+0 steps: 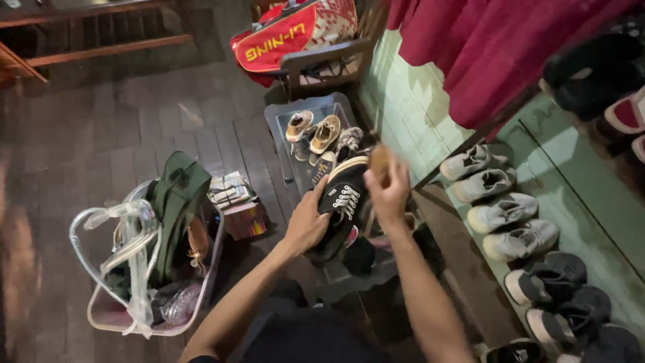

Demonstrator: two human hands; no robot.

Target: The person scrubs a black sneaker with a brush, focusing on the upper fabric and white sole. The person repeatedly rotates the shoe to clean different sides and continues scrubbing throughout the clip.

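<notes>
Left, on dark plank floor [101, 128]: clear plastic basket [151, 316] stuffed with a green bag [176, 202], small colourful box [243, 216] just beside. Up top, red sports bag [282, 37] on a wooden chair [329, 60]. Below that, grey tray [282, 134] with small tan shoes [324, 133]. Right, grey sneakers [500, 212] in a row, then black pairs [557, 296] nearer. Above, red cloth [497, 47] hanging.

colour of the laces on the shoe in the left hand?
White laces on the black shoe; head view.
</notes>
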